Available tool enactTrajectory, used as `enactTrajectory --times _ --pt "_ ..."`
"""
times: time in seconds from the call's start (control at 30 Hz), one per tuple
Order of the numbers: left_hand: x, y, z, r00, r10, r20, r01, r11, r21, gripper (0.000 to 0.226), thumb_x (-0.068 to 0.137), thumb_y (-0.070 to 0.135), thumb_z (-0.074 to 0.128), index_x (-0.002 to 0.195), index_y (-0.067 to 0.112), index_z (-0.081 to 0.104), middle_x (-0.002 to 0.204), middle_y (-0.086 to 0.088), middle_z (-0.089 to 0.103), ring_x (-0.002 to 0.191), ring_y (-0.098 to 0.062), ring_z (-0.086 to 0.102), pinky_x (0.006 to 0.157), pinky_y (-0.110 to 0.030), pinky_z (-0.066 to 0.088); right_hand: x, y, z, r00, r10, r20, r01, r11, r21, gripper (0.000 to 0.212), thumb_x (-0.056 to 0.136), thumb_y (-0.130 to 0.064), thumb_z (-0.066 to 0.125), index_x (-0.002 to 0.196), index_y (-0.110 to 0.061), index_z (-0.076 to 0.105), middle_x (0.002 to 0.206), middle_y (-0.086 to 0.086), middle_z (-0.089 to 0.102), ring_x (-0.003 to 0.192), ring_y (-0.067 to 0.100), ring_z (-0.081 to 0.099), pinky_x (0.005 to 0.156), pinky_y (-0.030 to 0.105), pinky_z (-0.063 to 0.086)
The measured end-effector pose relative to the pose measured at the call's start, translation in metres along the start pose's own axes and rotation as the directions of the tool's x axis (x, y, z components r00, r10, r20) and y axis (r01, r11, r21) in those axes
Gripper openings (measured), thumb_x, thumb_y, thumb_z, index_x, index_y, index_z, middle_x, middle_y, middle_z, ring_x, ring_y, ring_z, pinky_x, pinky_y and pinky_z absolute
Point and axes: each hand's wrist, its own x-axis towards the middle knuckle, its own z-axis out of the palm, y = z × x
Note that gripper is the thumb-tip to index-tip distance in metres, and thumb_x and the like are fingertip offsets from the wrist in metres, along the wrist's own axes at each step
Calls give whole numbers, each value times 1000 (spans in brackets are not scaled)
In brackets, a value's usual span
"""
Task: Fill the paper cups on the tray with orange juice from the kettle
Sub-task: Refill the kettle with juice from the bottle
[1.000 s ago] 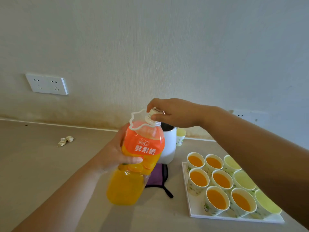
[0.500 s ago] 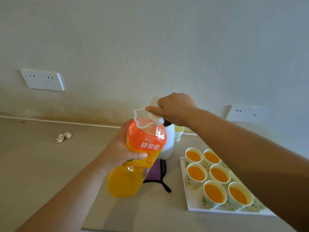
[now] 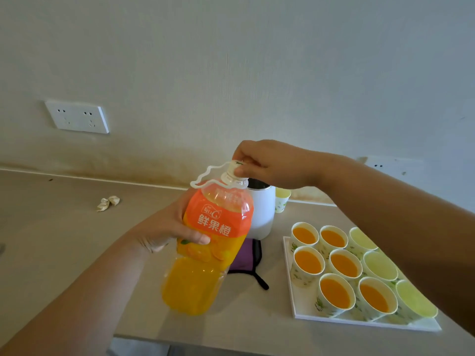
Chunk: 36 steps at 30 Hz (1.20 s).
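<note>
Gripping the orange juice bottle (image 3: 205, 253) around its label, the left hand (image 3: 167, 227) holds it tilted above the desk (image 3: 64, 240), fingers curled round the body. The right hand (image 3: 267, 163) pinches the white cap (image 3: 237, 164) at the neck between thumb and fingertips. The white kettle (image 3: 261, 214) stands upright on the desk directly behind the bottle, partly hidden by it, its top open. A purple cloth (image 3: 246, 255) lies just in front of the kettle. The white tray (image 3: 304, 304) sits to the right of the kettle and carries nine paper cups (image 3: 344, 263) in three rows: six hold orange juice; the three on the right side (image 3: 377, 265) hold none. One further cup (image 3: 282, 200) stands behind the kettle near the wall (image 3: 231, 60). The desk surface is pale beige and meets a light textured wall, stained brownish along its base. A double wall socket (image 3: 77, 116) is mounted at left, a second socket (image 3: 393, 167) at right. A crumpled paper scrap (image 3: 108, 202) lies well apart at left
</note>
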Motion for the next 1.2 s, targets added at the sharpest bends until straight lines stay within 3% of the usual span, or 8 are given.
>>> enactTrajectory --times 0.17,0.33,0.5,0.57,0.67,0.87,1.0,1.2 --pt "5 10 24 969 95 -230 -86 995 51 106 47 16 87 140 30 38 122 0 64 109 -17 63 79 -27 54 4 12 7 985 90 -150 -118 975 -190 38 99 -51 29 88 -17 43 72 -3 48 66 15 45 58 30 33" --pt "15 9 54 880 146 -452 -38 970 239 109 41 30 88 135 45 35 124 10 60 112 -11 60 92 -43 52 7 35 10 977 140 -158 -177 953 -245 49 99 -51 24 69 -17 43 65 -1 44 67 19 46 54 30 31" --pt "19 7 81 731 192 -655 120 908 400 98 41 35 82 123 60 33 121 15 54 111 -7 55 94 -37 48 15 48 20 985 131 -114 -155 957 -244 13 99 -22 41 111 -17 42 74 2 36 79 26 46 63 31 40" --pt "19 4 87 683 205 -701 160 894 418 101 42 38 80 128 55 32 124 11 54 114 -11 54 94 -41 48 22 49 22 982 156 -109 -174 969 -178 30 97 -18 41 126 -19 38 87 6 41 83 27 50 59 27 35" --pt "16 2 86 629 213 -748 198 886 419 97 42 41 79 128 49 35 122 12 55 112 -13 55 92 -43 48 37 47 22 997 61 -51 -71 972 -226 20 99 -27 35 104 -16 52 83 7 46 82 25 50 64 28 35" --pt "22 3 56 550 229 -803 197 899 391 100 38 51 77 128 46 35 120 15 56 109 -8 56 90 -36 49 72 30 19 988 89 -122 -75 990 117 51 100 -50 27 80 -8 48 73 3 46 74 21 51 66 32 36" --pt "43 -3 4 459 188 -868 163 943 291 90 44 35 90 120 39 41 107 20 58 100 0 58 87 -33 50 105 22 34 973 212 -91 -98 740 665 60 97 -57 25 121 -8 49 105 9 58 95 27 61 83 41 52" --pt "95 -31 -51 436 173 -883 232 927 296 100 37 51 84 125 31 39 115 14 54 111 -19 56 93 -42 48 150 35 49 937 337 90 -237 424 874 37 102 -32 36 134 -16 44 125 5 54 113 23 54 88 37 51"
